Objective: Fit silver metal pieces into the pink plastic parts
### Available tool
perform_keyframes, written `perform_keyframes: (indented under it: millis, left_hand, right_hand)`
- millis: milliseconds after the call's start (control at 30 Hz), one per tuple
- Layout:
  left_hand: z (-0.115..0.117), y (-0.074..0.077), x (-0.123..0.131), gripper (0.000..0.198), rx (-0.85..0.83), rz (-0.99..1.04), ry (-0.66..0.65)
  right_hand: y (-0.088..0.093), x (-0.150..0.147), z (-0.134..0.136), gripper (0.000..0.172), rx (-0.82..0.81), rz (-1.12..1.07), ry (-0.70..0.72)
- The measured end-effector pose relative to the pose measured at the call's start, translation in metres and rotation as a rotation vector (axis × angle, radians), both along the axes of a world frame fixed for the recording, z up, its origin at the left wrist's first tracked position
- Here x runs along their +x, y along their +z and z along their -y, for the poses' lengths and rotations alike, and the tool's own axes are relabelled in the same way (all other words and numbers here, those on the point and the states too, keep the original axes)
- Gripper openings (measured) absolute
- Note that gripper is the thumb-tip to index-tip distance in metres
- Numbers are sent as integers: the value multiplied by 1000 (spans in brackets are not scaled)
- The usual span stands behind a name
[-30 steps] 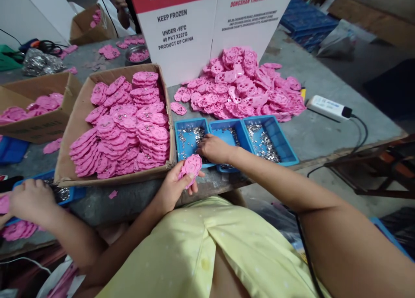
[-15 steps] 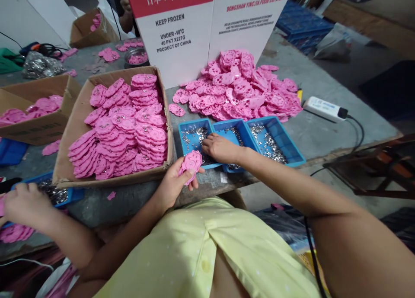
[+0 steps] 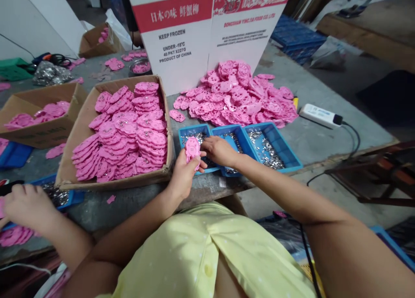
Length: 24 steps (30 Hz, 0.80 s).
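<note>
My left hand [image 3: 184, 176] grips a pink plastic piece [image 3: 193, 147] with a scalloped outline, thumb across its lower edge, in front of the leftmost blue tray [image 3: 193, 128]. Over that tray is my right hand [image 3: 221, 151], its fingers bent together close to the pink piece. Whatever its fingertips hold is too small to make out. Small shiny metal bits lie in this tray, in the middle blue tray [image 3: 248, 147] and in the right blue tray [image 3: 290, 156].
A cardboard box [image 3: 61, 168] of stacked pink pieces stands left, a loose pink heap [image 3: 240, 97] behind the trays. A white printed carton [image 3: 177, 73] rises at the back. A white device [image 3: 320, 115] with a cable lies right. Another person's hand [image 3: 29, 207] works at far left.
My left hand has moved up and slightly right with the pink piece, closer to the right hand. The right hand has shifted slightly right, its fingers now nearer the piece. The view has tilted up.
</note>
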<state>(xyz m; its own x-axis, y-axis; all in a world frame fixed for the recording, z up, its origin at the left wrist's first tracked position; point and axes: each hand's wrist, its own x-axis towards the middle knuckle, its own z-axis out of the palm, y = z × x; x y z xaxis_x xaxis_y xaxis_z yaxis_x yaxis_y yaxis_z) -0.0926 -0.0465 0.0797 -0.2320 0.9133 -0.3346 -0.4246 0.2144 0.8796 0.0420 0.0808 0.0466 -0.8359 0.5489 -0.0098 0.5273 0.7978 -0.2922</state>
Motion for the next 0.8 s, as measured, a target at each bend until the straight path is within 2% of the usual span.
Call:
perform_keyframes:
  millis: [133, 300, 400, 600, 800]
  left_hand:
    - [-5, -14, 2, 36, -62, 43, 80]
    - [-12, -25, -1, 41, -59, 65, 167]
    - [-16, -27, 0, 42, -41, 106, 181]
    - [-22, -27, 5, 53, 3, 173, 214]
    - [-23, -24, 9, 57, -21, 174, 236]
  right_hand:
    - [-2, -5, -3, 22, -157, -132, -81]
    - [3, -12, -1, 14, -391, -299, -271]
    - [13, -13, 4, 11, -503, -442, -281]
    - [30, -12, 14, 17, -565, -470, -242]
    - [36, -9, 16, 16, -552, -420, -260]
